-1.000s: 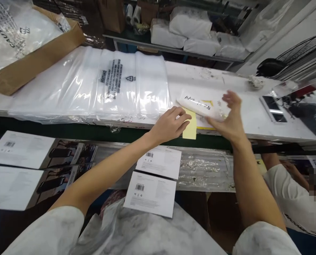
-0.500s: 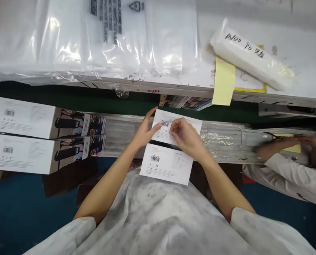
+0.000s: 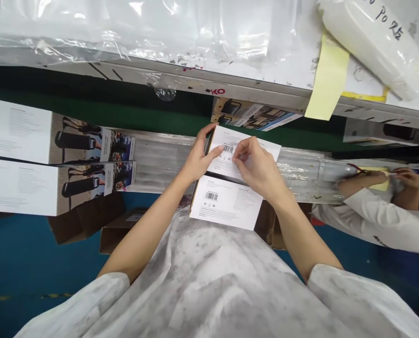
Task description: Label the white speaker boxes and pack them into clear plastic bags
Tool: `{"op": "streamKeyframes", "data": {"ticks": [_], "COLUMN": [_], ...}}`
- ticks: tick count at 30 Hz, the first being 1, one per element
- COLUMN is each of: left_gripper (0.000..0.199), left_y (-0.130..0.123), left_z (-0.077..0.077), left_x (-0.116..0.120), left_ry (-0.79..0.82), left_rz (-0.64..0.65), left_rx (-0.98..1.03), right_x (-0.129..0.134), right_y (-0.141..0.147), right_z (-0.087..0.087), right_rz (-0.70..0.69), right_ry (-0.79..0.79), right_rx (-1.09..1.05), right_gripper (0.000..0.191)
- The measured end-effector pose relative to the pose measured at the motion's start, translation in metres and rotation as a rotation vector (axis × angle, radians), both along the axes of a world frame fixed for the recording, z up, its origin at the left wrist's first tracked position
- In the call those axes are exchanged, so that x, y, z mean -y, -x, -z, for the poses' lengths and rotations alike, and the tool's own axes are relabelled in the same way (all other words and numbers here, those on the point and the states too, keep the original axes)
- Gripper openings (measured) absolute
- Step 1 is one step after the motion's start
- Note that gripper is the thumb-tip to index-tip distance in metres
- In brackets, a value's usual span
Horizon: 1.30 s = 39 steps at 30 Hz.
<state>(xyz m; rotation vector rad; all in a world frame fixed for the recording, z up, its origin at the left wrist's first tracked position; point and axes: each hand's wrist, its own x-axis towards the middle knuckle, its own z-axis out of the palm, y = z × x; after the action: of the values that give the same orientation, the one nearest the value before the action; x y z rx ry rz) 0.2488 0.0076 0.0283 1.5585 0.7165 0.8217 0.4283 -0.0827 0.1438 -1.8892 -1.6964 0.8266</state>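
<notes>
Far box (image 3: 222,163), long axis left-right: our left hand (image 3: 198,158) spread wide at left end, right hand (image 3: 254,164) pinched beside barcode (image 3: 228,148), contents we can't tell.

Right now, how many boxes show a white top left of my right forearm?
4: upper-left box, lower-left box, far centre box at your left hand, and the near centre box. Others may be hidden.

A narrow grey plastic-covered bench (image 3: 160,157) bore two white cardboard boxes (image 3: 230,206) by the fingers (image 3: 246,144), two picture-sided white cartons (image 3: 22,185) left of them.
</notes>
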Motion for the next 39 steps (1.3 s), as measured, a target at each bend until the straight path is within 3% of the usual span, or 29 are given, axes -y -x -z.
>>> {"op": "streamKeyframes", "data": {"ticks": [7,10,13,16,19,23,29,39], "left_gripper": [0.067,0.068,0.068,0.069,0.07,0.071,0.074,0.071], "left_y": [0.001,0.001,0.0,-0.001,-0.002,-0.003,-0.005,-0.009], "left_z": [0.004,0.005,0.004,0.004,0.007,0.012,0.019,0.033], "left_x": [-0.002,-0.001,-0.001,-0.002,-0.003,-0.005,-0.009,-0.013], "left_ry": [-0.008,0.001,0.025,0.049,0.052,0.056,0.027,-0.013], "left_rz": [0.016,0.011,0.006,0.003,0.005,0.015,0.028,0.038], "left_rx": [-0.01,-0.002,0.004,0.017,0.034,0.048,0.082,0.132], "right_x": [0.001,0.003,0.019,0.05,0.083,0.107,0.111,0.113], "right_y": [0.012,0.005,-0.005,-0.002,0.021,0.057,0.075,0.083], "right_z": [0.007,0.008,0.001,-0.011,-0.017,-0.008,0.011,0.015], "right_rz": [0.035,0.083,0.181,0.269,0.189,0.026,-0.036,-0.015], "right_ry": [-0.039,-0.073,-0.099,-0.085,-0.001,0.069,0.059,0.01], "right_rx": [0.109,0.039,-0.153,-0.213,-0.175,-0.048,0.184,0.316], "right_gripper": [0.017,0.027,0.034,0.015,0.014,0.01,0.013,0.015]}}
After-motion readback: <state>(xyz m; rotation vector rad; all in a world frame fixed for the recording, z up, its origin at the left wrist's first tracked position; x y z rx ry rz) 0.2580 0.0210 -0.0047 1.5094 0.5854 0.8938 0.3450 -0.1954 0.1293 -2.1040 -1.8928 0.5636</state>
